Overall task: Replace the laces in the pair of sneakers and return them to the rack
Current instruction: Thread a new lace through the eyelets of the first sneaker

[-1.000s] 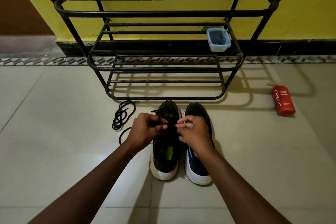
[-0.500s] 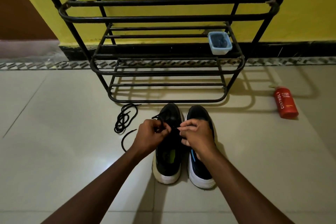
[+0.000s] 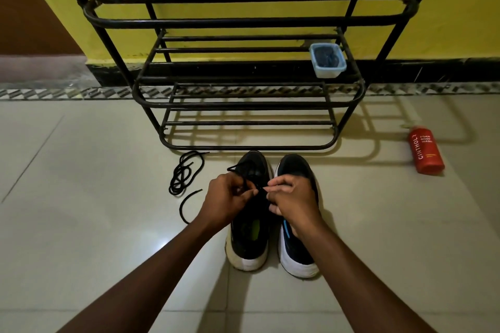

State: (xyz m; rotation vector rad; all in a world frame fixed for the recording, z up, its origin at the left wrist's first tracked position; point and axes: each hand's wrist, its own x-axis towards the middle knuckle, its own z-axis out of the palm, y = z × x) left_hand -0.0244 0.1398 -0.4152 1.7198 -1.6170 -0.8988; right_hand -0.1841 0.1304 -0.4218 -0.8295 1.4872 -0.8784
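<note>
Two sneakers stand side by side on the floor (image 3: 81, 224), toes just short of the rack (image 3: 243, 21): the left sneaker (image 3: 249, 240) and the right sneaker (image 3: 296, 257). Both hands meet above the left one. The left hand (image 3: 224, 200) has its fingers (image 3: 249, 193) curled, pinching the black lace (image 3: 244, 170) that rises from the shoe. The right hand (image 3: 293, 200) pinches the same lace with its fingers (image 3: 276, 184), just beside the others. One loose lace (image 3: 184, 173) lies coiled on the floor to the left. One blue tub (image 3: 328, 60) sits on a rack shelf, and one red bottle (image 3: 426, 150) lies to the right.

Rack (image 3: 243, 147) just beyond sneakers (image 3: 247, 251), loose lace (image 3: 177, 180) at left; open floor (image 3: 373, 219) at right.
</note>
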